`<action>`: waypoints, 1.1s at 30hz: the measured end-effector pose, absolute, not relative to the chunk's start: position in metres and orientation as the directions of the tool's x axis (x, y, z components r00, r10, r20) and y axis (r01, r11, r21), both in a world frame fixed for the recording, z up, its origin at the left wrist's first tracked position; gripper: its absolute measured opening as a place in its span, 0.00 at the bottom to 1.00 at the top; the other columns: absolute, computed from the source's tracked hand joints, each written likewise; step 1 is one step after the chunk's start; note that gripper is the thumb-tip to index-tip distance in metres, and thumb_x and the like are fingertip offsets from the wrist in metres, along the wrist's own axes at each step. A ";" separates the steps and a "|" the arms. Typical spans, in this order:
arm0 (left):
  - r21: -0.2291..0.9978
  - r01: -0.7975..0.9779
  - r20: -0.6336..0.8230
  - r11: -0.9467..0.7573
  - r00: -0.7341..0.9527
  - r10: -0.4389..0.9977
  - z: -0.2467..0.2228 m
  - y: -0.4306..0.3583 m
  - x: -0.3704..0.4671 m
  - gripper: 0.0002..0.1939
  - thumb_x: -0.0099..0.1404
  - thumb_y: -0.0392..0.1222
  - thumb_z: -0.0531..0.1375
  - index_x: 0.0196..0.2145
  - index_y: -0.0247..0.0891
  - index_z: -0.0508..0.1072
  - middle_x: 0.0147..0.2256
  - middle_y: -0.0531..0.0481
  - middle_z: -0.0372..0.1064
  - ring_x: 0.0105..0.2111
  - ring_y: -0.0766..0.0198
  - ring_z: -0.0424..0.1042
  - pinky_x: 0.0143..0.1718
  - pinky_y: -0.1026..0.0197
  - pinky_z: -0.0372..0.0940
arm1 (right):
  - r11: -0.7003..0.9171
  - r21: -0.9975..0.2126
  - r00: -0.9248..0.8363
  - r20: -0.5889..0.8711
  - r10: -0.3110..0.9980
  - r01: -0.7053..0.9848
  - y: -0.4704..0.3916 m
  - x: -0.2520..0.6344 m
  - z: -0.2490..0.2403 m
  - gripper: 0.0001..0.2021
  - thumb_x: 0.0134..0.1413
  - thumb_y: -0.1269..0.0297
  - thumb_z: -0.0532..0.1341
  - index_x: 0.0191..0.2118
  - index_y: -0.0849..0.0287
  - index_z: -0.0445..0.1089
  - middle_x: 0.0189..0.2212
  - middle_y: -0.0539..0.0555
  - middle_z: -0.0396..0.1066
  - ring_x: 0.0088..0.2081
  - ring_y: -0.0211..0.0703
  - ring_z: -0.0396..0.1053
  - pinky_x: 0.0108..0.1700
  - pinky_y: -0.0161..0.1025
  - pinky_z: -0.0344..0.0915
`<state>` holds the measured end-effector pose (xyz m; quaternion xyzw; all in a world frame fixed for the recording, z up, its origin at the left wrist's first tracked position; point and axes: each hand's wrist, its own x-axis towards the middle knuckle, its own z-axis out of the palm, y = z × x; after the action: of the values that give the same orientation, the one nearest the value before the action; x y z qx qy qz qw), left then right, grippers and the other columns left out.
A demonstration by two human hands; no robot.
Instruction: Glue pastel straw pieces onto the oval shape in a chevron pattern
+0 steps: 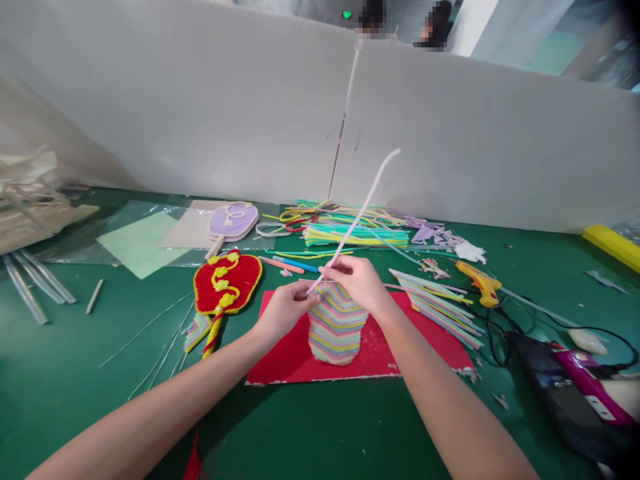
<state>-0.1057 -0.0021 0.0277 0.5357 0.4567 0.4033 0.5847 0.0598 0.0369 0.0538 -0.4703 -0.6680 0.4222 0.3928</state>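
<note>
A long pale pink fuzzy stem [367, 200] slants up to the right, its top end bent over. My left hand [287, 308] pinches it near its lower end, and my right hand [355, 280] grips it just above. Under both hands lies a zigzag-striped panel [336, 333] in pink, yellow, grey and cream, its upper edge partly hidden by my fingers. The panel rests on a red board [280, 357]. To the right, a fan of striped stems [440, 307] lies partly over the board.
Left of the board is a red fan [250, 280] with yellow flowers; a lilac fan [245, 220] lies behind it. Bundled coloured stems [357, 235] lie at the back. On the right are a yellow glue gun [479, 283], cables and a magenta-and-black device [580, 377].
</note>
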 end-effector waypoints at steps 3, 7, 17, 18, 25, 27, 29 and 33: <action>0.995 0.025 -0.105 0.102 0.270 0.957 0.028 -0.002 -0.106 0.17 0.53 0.45 0.65 0.40 0.36 0.76 0.37 0.47 0.77 0.41 0.55 0.74 0.43 0.56 0.66 | 0.211 -0.922 -0.245 0.134 0.960 0.325 0.037 0.061 0.054 0.10 0.49 0.56 0.63 0.28 0.59 0.72 0.26 0.51 0.74 0.29 0.41 0.70 0.35 0.37 0.64; 0.994 0.050 -0.106 0.096 0.280 0.954 0.030 -0.003 -0.107 0.17 0.55 0.47 0.63 0.41 0.36 0.76 0.39 0.46 0.77 0.43 0.54 0.74 0.44 0.55 0.66 | 0.219 -0.915 -0.242 0.141 0.960 0.339 0.038 0.062 0.054 0.09 0.49 0.57 0.63 0.28 0.58 0.73 0.26 0.51 0.74 0.29 0.41 0.71 0.35 0.37 0.64; 0.986 0.163 -0.064 0.030 0.206 0.976 0.031 -0.004 -0.107 0.17 0.62 0.48 0.56 0.39 0.35 0.78 0.34 0.47 0.76 0.38 0.57 0.72 0.38 0.60 0.65 | 0.222 -0.924 -0.272 0.137 0.953 0.311 0.038 0.061 0.051 0.09 0.49 0.58 0.63 0.29 0.58 0.73 0.27 0.52 0.75 0.31 0.42 0.72 0.36 0.37 0.66; 0.985 0.171 -0.068 0.033 0.204 0.977 0.031 -0.004 -0.107 0.17 0.62 0.48 0.56 0.39 0.35 0.78 0.33 0.47 0.76 0.37 0.57 0.72 0.37 0.60 0.65 | 0.223 -0.924 -0.272 0.138 0.952 0.310 0.038 0.061 0.051 0.09 0.49 0.58 0.63 0.29 0.58 0.73 0.27 0.52 0.75 0.31 0.42 0.72 0.36 0.37 0.66; 0.984 0.179 -0.036 -0.005 0.227 0.973 0.032 -0.004 -0.107 0.18 0.62 0.50 0.56 0.39 0.36 0.79 0.35 0.47 0.77 0.38 0.56 0.71 0.39 0.59 0.65 | 0.186 -0.943 -0.296 0.102 0.950 0.275 0.038 0.062 0.054 0.10 0.49 0.56 0.64 0.29 0.58 0.72 0.27 0.52 0.75 0.31 0.43 0.73 0.37 0.38 0.67; 0.984 0.180 -0.030 -0.010 0.220 0.975 0.033 -0.004 -0.107 0.17 0.61 0.50 0.56 0.38 0.36 0.79 0.34 0.47 0.77 0.38 0.56 0.71 0.38 0.59 0.65 | 0.179 -0.946 -0.314 0.089 0.945 0.271 0.038 0.064 0.055 0.10 0.48 0.56 0.64 0.29 0.58 0.72 0.28 0.52 0.75 0.33 0.43 0.73 0.38 0.39 0.67; 0.984 0.179 -0.029 -0.009 0.209 0.977 0.034 -0.005 -0.107 0.17 0.61 0.50 0.57 0.37 0.36 0.79 0.33 0.48 0.76 0.37 0.57 0.71 0.37 0.60 0.64 | 0.165 -0.949 -0.353 0.062 0.934 0.269 0.038 0.066 0.057 0.11 0.47 0.55 0.65 0.30 0.58 0.73 0.29 0.52 0.75 0.34 0.43 0.72 0.38 0.39 0.67; 0.978 0.211 -0.039 -0.004 0.198 0.979 0.035 -0.006 -0.106 0.18 0.61 0.50 0.56 0.35 0.35 0.79 0.30 0.48 0.74 0.31 0.60 0.68 0.33 0.61 0.62 | 0.106 -0.958 -0.434 -0.020 0.901 0.266 0.036 0.070 0.061 0.16 0.43 0.52 0.67 0.32 0.60 0.73 0.28 0.51 0.73 0.30 0.40 0.69 0.32 0.36 0.64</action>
<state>-0.1062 -0.0063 0.0345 0.5935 0.5014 0.3868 0.4967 0.0698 0.0362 0.0607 -0.4317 -0.6756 0.5104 0.3109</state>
